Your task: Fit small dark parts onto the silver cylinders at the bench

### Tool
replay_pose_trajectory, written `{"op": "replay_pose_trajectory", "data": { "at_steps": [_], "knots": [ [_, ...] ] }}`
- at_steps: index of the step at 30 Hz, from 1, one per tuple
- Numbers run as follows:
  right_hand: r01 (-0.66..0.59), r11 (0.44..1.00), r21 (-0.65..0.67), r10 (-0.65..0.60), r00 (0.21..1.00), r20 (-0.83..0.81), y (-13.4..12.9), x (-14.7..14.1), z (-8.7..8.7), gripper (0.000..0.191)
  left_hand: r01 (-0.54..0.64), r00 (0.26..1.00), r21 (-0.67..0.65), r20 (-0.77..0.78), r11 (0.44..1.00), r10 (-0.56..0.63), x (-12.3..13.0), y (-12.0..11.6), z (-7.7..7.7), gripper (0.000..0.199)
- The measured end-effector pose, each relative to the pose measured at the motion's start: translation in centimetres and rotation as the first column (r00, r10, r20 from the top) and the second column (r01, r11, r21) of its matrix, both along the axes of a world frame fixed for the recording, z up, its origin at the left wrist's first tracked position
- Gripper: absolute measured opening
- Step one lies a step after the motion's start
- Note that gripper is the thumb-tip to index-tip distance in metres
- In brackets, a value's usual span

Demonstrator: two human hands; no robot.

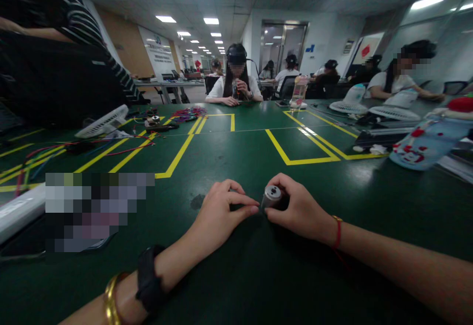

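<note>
A small silver cylindrical motor stands on the green table with its flat round end facing up; dark holes show in that end. My right hand is closed round it, thumb on the near side and fingers behind. Just left of the motor is my left hand, its thumb and index fingertip pinched together close to the casing. Whether those fingertips hold something tiny or touch the motor, I cannot tell.
Yellow tape marks areas on the green table. To the left lie a phone-like blurred item, wires and a white fan. A blue cup and more fans stand right. A person sits opposite.
</note>
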State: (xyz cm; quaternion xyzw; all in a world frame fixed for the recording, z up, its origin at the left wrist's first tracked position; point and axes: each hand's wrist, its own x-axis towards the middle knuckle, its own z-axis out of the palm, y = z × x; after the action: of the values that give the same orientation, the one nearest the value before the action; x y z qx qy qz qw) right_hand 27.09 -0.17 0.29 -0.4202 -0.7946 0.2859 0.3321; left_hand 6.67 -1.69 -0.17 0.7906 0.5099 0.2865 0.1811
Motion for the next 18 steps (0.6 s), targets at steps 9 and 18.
{"op": "replay_pose_trajectory", "data": {
  "at_steps": [9,18],
  "knots": [
    [0.228,0.973,0.022,-0.229,0.965,0.128,2.7,2.2,2.3,0.039,-0.083,0.992,-0.055,0.095,0.995,0.088,-1.4,0.4,0.8,0.032],
    [0.573,0.815,0.090,-0.440,0.509,0.740,11.2,16.8,5.8,0.029,-0.384,0.877,-0.132,0.257,0.914,0.406,-4.7,2.5,0.1,0.037]
  ]
}}
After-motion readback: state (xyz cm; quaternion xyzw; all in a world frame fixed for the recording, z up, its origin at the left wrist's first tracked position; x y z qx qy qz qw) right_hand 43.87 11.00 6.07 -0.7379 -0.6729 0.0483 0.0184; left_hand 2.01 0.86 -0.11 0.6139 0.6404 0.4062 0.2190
